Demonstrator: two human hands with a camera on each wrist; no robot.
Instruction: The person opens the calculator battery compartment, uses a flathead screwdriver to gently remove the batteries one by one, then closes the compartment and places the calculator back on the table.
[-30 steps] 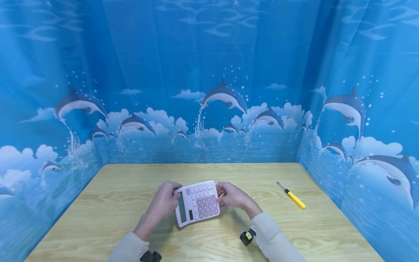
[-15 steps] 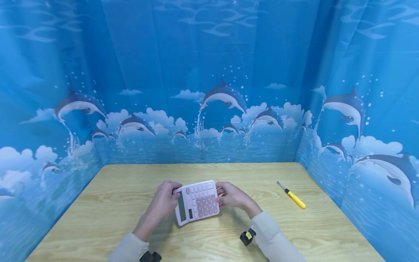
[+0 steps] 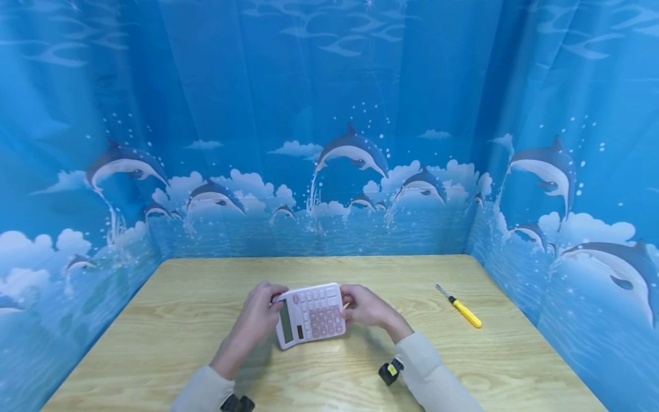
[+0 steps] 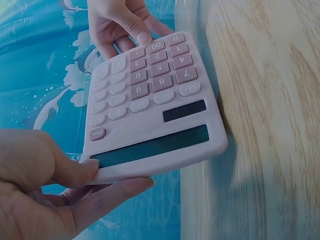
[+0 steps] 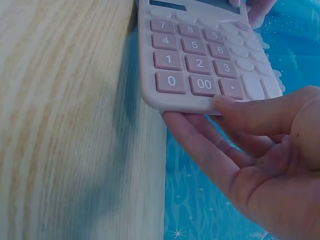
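A pink calculator [image 3: 304,297] is held up off the table between both hands, its keys and display facing me and its display end to the left. My left hand [image 3: 253,317] pinches the display end, thumb on the front corner by the screen and fingers behind, as the left wrist view shows. At the keypad end my right hand [image 3: 372,309] grips the edge. In the right wrist view its thumb lies near the point key and its fingers [image 5: 205,145] support the underside. The calculator's back is hidden in every view.
A screwdriver [image 3: 465,312] with a yellow handle lies on the right side of the wooden table [image 3: 206,280], its tip pointing away. A blue dolphin-print curtain [image 3: 319,229] closes off the back and both sides.
The calculator has tilted slightly, its near edge rising a little. Both hands keep their grip and have hardly shifted, and the screwdriver stays where it was.
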